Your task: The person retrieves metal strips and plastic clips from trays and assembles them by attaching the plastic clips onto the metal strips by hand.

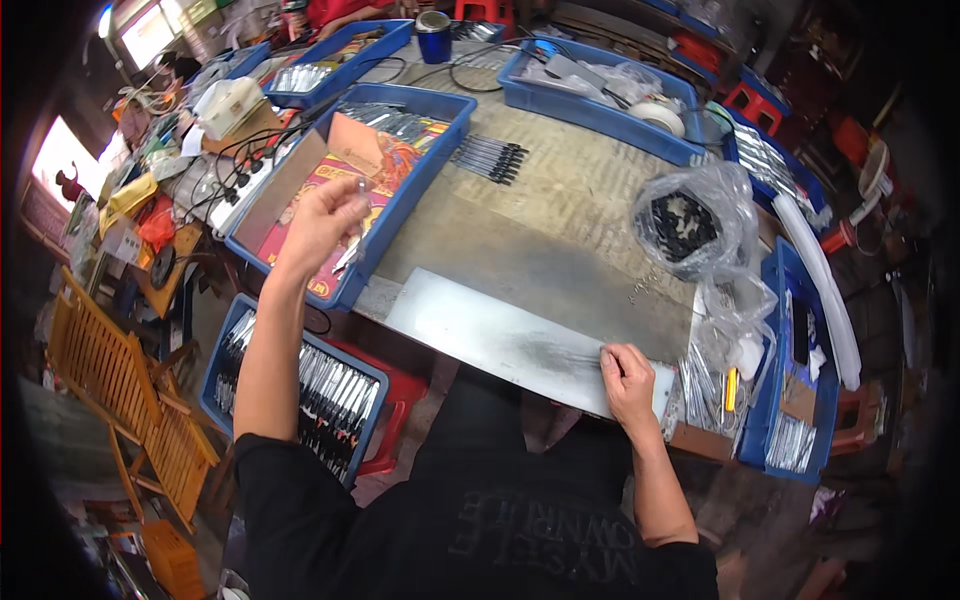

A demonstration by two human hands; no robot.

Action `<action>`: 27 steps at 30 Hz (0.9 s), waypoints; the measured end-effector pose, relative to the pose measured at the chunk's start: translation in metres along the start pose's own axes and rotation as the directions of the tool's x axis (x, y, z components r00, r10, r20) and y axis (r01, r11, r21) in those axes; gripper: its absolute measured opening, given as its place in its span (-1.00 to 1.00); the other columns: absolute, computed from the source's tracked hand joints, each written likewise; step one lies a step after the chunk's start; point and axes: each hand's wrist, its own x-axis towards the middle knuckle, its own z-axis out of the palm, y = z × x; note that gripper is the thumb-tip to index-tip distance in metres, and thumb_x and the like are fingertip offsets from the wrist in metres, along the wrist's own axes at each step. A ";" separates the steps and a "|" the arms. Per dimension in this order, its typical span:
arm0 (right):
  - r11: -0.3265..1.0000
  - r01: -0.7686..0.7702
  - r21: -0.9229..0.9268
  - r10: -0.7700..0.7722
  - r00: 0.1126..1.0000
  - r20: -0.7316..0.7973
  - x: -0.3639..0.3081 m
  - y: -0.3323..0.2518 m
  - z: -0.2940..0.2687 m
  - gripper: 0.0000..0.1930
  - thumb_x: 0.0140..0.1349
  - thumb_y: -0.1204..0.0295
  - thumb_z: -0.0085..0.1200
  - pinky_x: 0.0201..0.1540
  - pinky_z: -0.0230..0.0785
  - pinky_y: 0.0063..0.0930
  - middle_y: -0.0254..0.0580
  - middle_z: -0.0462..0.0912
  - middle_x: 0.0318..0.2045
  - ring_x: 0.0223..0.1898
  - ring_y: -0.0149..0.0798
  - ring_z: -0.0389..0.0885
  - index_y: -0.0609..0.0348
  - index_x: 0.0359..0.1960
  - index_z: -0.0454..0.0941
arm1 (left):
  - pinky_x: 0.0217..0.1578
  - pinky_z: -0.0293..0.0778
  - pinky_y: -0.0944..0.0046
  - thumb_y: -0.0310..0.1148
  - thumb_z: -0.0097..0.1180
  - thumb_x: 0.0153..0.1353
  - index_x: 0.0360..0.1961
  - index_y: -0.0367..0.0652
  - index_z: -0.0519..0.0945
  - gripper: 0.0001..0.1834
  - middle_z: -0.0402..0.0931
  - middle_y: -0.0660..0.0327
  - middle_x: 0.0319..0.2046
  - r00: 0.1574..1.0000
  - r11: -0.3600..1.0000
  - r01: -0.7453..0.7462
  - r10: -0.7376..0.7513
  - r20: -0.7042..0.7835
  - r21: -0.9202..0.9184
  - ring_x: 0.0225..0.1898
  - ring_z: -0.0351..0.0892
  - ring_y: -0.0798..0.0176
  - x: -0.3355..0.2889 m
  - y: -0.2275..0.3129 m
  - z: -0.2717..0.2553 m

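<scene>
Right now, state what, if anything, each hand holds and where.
Left hand: perhaps something small between the fingers; object and held part can't be told. Right hand, on the pale plate: can't tell.

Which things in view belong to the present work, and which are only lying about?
Likely in the work:
small shiny piece at left hand
blue tray beneath it
pale board under right hand

Seemingly lying about:
wooden chair
blue container, far edge

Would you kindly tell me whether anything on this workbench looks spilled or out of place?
Yes, mildly: some small bits lie loose on the tabletop, outside the clear bag of black pieces beside them. The pale plate also bears a dark smudge near the right hand.
</scene>
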 end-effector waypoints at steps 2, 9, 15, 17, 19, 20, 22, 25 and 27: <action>1.000 -0.015 -0.002 0.015 1.000 -0.008 0.001 -0.002 -0.001 -0.92 0.05 0.52 0.01 -0.48 0.21 -0.36 -0.13 0.41 -0.63 -0.58 -0.13 0.38 0.29 -0.45 0.48 | -0.61 0.29 0.56 -0.43 0.08 0.10 -0.17 -0.24 0.48 -0.75 0.44 0.37 -0.55 0.994 0.996 -0.002 0.013 0.111 -0.094 -0.58 0.37 0.56 -0.012 0.005 0.026; 0.976 -0.032 0.215 0.027 0.999 0.026 0.004 -0.035 -0.002 -0.90 0.08 0.50 0.01 -0.45 0.29 -0.42 -0.12 0.47 -0.56 -0.54 -0.18 0.44 0.29 -0.42 0.48 | -0.60 0.36 0.52 -0.47 0.08 0.10 -0.33 -0.27 0.47 -0.88 0.48 0.22 -0.53 0.932 0.895 0.134 0.032 0.360 -0.426 -0.60 0.41 0.49 -0.051 0.002 0.119; 0.917 -0.116 0.382 0.031 0.975 0.221 -0.004 -0.055 0.005 -0.86 0.07 0.45 0.06 -0.47 0.30 -0.46 -0.16 0.44 -0.58 -0.55 -0.24 0.44 0.29 -0.41 0.48 | -0.57 0.36 0.50 -0.50 0.10 0.07 -0.39 -0.25 0.45 -0.90 0.47 0.20 -0.51 0.906 0.779 0.222 0.057 0.419 -0.586 -0.57 0.42 0.45 -0.082 -0.006 0.186; 0.923 -0.128 0.362 0.058 0.978 0.199 -0.008 -0.055 0.005 -0.85 0.06 0.43 0.09 -0.51 0.27 -0.42 -0.18 0.40 -0.62 -0.58 -0.24 0.41 0.29 -0.46 0.45 | -0.57 0.36 0.50 -0.51 0.10 0.07 -0.39 -0.26 0.44 -0.90 0.46 0.20 -0.52 0.911 0.773 0.230 0.044 0.411 -0.592 -0.58 0.42 0.45 -0.091 -0.006 0.198; 0.944 -0.045 0.327 -0.022 0.980 0.200 -0.011 -0.049 0.003 -0.82 0.06 0.43 0.09 -0.53 0.23 -0.37 -0.16 0.37 -0.64 -0.60 -0.19 0.38 0.29 -0.53 0.40 | -0.58 0.36 0.49 -0.50 0.10 0.08 -0.39 -0.26 0.44 -0.90 0.46 0.19 -0.51 0.905 0.762 0.243 0.045 0.424 -0.601 -0.58 0.41 0.45 -0.095 -0.009 0.205; 0.930 -0.056 0.363 -0.020 0.979 0.202 -0.013 -0.047 0.002 -0.80 0.07 0.43 0.07 -0.53 0.20 -0.32 -0.14 0.35 -0.66 -0.61 -0.14 0.35 0.28 -0.58 0.36 | -0.58 0.36 0.49 -0.50 0.09 0.08 -0.38 -0.27 0.44 -0.89 0.46 0.19 -0.51 0.909 0.753 0.245 0.040 0.414 -0.611 -0.59 0.41 0.44 -0.097 -0.010 0.207; 0.923 -0.051 0.380 -0.028 0.980 0.199 -0.016 -0.044 0.000 -0.79 0.08 0.42 0.06 -0.52 0.20 -0.31 -0.13 0.35 -0.66 -0.61 -0.12 0.34 0.27 -0.58 0.36 | -0.58 0.37 0.48 -0.50 0.09 0.09 -0.37 -0.27 0.44 -0.89 0.46 0.18 -0.50 0.895 0.745 0.279 0.025 0.444 -0.605 -0.59 0.41 0.44 -0.099 -0.012 0.210; 0.908 -0.078 0.413 -0.023 0.972 0.235 -0.021 -0.041 -0.007 -0.77 0.11 0.37 0.03 -0.51 0.20 -0.30 -0.11 0.35 -0.66 -0.60 -0.09 0.35 0.27 -0.58 0.36 | -0.56 0.39 0.49 -0.51 0.08 0.09 -0.35 -0.28 0.45 -0.89 0.47 0.20 -0.51 0.871 0.723 0.326 0.020 0.490 -0.609 -0.58 0.43 0.45 -0.103 -0.014 0.212; 0.879 -0.169 0.446 0.005 0.939 0.345 -0.024 -0.039 -0.012 -0.76 0.13 0.34 0.02 -0.50 0.22 -0.33 -0.11 0.39 -0.64 -0.56 -0.10 0.40 0.28 -0.55 0.38 | -0.55 0.41 0.47 -0.49 0.09 0.09 -0.37 -0.29 0.47 -0.90 0.47 0.20 -0.50 0.854 0.744 0.352 -0.006 0.521 -0.568 -0.58 0.44 0.43 -0.105 -0.014 0.214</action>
